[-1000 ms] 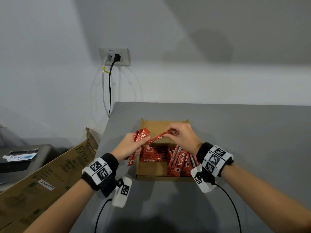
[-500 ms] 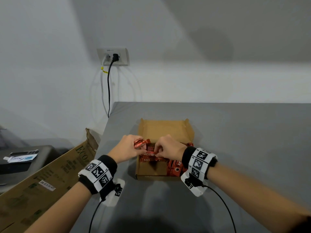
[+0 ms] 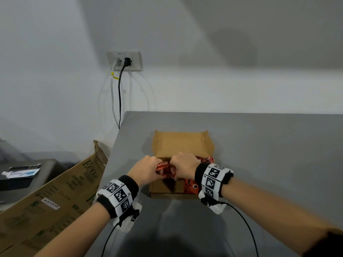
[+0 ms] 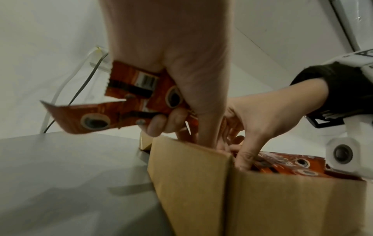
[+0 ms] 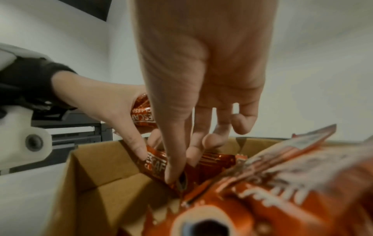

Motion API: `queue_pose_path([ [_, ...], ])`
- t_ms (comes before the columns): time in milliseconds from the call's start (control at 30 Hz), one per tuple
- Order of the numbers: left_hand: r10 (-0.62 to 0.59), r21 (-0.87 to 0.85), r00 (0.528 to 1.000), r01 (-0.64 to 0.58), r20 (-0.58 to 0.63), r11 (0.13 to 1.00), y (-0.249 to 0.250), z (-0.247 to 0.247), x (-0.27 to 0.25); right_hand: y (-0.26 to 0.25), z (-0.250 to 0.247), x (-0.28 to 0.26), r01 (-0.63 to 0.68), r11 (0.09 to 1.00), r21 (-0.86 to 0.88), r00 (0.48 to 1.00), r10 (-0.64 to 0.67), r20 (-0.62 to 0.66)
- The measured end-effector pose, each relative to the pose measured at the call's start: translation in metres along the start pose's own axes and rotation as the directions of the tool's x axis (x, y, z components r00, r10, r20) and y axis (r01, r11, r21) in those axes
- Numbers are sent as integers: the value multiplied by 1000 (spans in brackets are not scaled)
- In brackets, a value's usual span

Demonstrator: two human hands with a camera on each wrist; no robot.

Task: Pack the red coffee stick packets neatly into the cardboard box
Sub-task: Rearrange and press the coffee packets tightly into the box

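An open cardboard box (image 3: 181, 144) sits on the grey table, with red coffee packets (image 3: 191, 186) stacked along its right side. My left hand (image 3: 156, 168) hovers at the box's left rim, fingers curled round a small bundle of red packets (image 4: 129, 97), thumb pointing down inside. My right hand (image 3: 174, 170) is down in the box; its thumb and forefinger pinch one red packet (image 5: 156, 165) lying crosswise on those packed there. The left thumb (image 5: 139, 148) touches that same packet. The box's near-left corner (image 5: 96, 167) shows bare cardboard.
A large flat cardboard carton (image 3: 55, 197) leans at the table's left edge. Beyond it stands a dark grey unit (image 3: 27, 175) with a tube on top. A wall socket (image 3: 124, 61) with two cables is behind. Cables trail from both wrist cameras.
Both hands came down from above the box into it. The right hand took one packet from the left hand's bundle and carried it low inside; the last half second shows little movement.
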State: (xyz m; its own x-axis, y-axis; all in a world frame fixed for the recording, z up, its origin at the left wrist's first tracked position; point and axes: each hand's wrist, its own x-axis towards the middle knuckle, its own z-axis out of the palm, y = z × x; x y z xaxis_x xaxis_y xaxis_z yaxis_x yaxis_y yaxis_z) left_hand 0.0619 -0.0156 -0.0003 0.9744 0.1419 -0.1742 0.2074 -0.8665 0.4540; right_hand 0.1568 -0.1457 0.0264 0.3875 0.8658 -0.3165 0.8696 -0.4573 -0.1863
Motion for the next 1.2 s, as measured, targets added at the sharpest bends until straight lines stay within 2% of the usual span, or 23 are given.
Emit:
queue_pose_path([
  [100, -17, 13, 1000, 16, 22, 1000, -4, 2, 0, 0, 0, 1, -4, 1000, -4, 1000, 4, -1],
  [333, -29, 83, 1000, 30, -9, 996, -5, 6, 1, 6, 0, 0, -13, 1000, -18, 999, 12, -31],
  [633, -6, 155, 1000, 6, -3, 988, -1, 8, -4, 3, 3, -2, 11, 998, -63, 1000, -12, -13],
  [900, -3, 284, 998, 22, -68, 959, -2, 17, -2, -7, 6, -1, 46, 973, -226, 999, -43, 16],
  [1067, -23, 358, 995, 58, -100, 932, 1, 22, -2, -9, 5, -1, 22, 972, -233, 999, -15, 31],
  [1200, -33, 340, 994, 67, -105, 938, 0, 21, -2, -8, 4, -2, 16, 978, -208, 999, -6, 46],
])
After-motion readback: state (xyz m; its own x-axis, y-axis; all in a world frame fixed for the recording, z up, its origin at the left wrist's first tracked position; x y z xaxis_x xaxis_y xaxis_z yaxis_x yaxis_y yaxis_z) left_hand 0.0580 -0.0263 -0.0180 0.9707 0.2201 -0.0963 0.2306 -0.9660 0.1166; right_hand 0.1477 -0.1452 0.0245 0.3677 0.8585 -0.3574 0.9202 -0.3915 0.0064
